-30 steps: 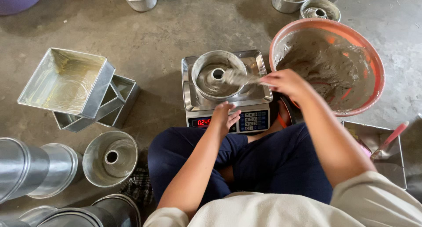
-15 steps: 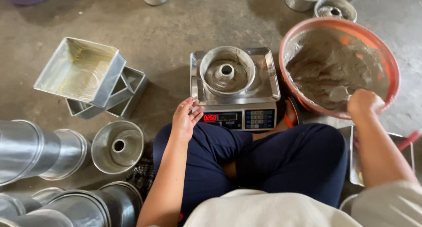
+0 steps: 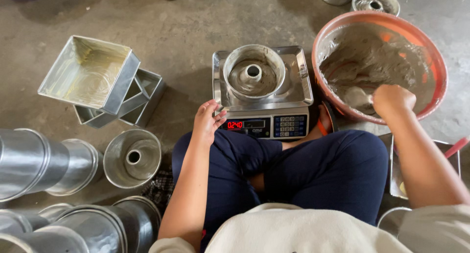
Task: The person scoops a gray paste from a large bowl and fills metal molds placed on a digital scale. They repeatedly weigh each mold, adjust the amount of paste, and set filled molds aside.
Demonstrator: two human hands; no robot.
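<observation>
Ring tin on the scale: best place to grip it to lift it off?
Grip the ring tin by its outer rim, from above, probably on the near-left side by the left hand. It sits upright and open-topped on the scale, batter around the centre tube, so the rim is the clean, exposed edge. Right hand is in the orange bowl.

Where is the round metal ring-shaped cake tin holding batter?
The ring-shaped cake tin sits on the steel scale tray, centre of the head view, left of the orange bowl.
</observation>
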